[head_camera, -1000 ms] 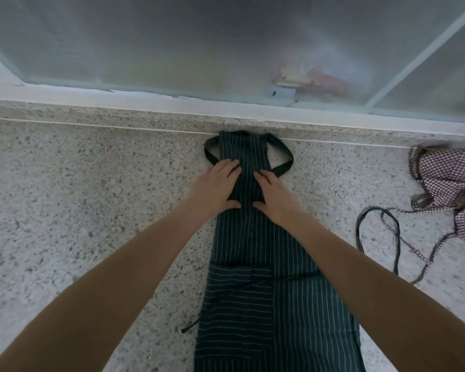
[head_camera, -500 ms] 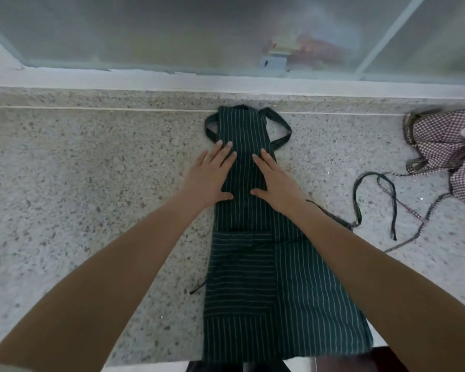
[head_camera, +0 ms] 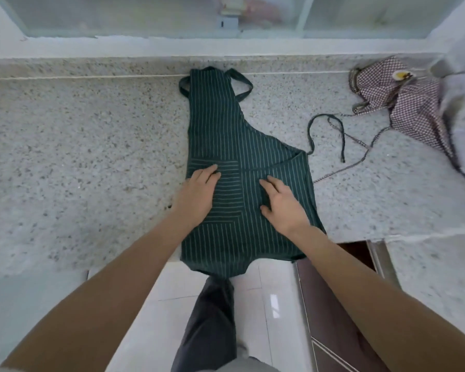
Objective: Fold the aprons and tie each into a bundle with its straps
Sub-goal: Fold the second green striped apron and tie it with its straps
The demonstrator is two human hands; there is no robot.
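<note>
Both hands, left hand [head_camera: 199, 194] and right hand [head_camera: 281, 204], press flat with fingers extended, gripping nothing, smoothing the dark green pinstriped cloth apron [head_camera: 226, 124] folded lengthwise mid-counter, near hem overhanging.

Both bare arms reach forward. The left hand [head_camera: 199, 196] lies flat, fingers straight. The right hand [head_camera: 282, 204] lies flat too, fingers spread.

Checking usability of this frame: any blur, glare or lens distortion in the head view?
Head view: wide-angle bending bows the counter edge; soft daylight, no hard shadows; slight blur on the checked apron at right; small glare on the floor tile; green striped apron and both hands, left hand, right hand, reasonably sharp.
</note>
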